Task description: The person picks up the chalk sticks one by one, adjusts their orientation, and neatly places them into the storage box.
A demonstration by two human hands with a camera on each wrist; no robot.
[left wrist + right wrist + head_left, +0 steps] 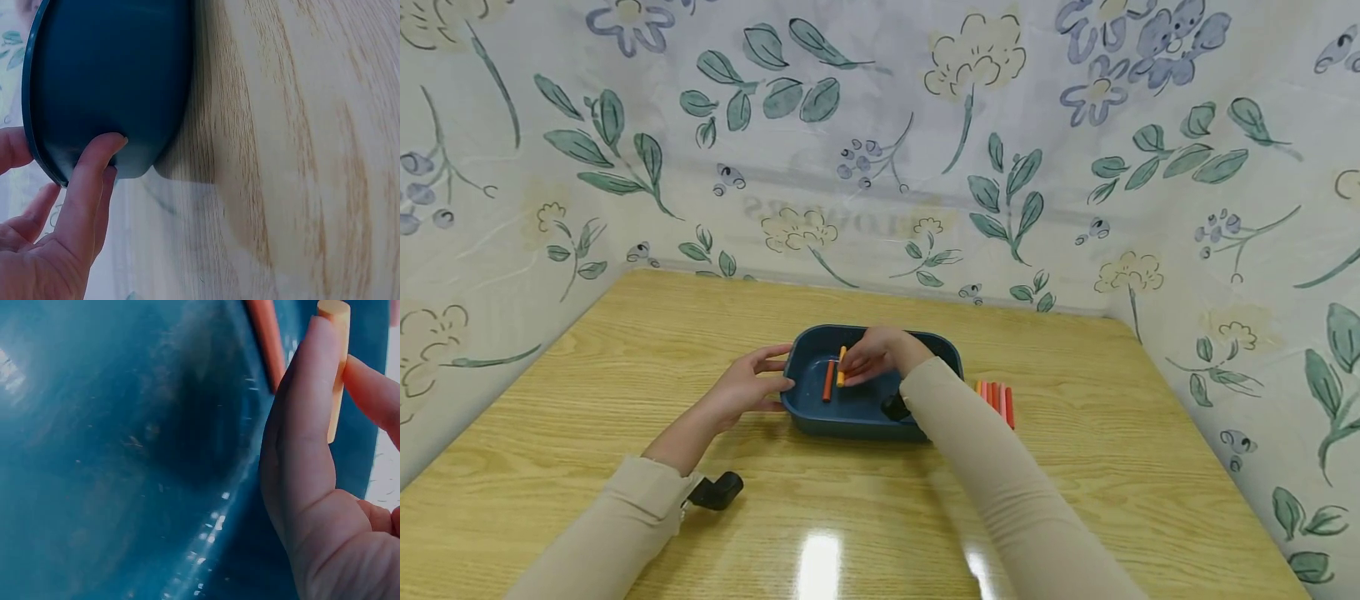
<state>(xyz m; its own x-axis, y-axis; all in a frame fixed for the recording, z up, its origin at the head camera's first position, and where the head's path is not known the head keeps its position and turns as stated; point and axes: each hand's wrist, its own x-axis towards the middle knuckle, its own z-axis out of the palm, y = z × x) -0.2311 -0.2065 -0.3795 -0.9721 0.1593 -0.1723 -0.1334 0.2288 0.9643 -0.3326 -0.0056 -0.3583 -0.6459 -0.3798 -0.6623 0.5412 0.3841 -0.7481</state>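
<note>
Left hand [751, 385]: fingers spread, touching the left end of the blue tub [857, 427]; a light steadying touch should do.
Red stick [828, 381]: in the tub, mid-frame; best left unknocked.
Yellow stick [841, 368]: just right of it; setting it down level and alongside looks neatest.
Right hand [880, 354]: pinches the yellow stick.
Right sleeve [992, 475]: crosses lower right, partly blocking the tub.
Stick row [996, 400]: on the worktop [1075, 417], right of centre.

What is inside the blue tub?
The blue tub holds a red-orange stick; inside it, the right hand pinches a yellow-orange stick. In the head view, that hand and its sleeve hide part of the interior.
</note>
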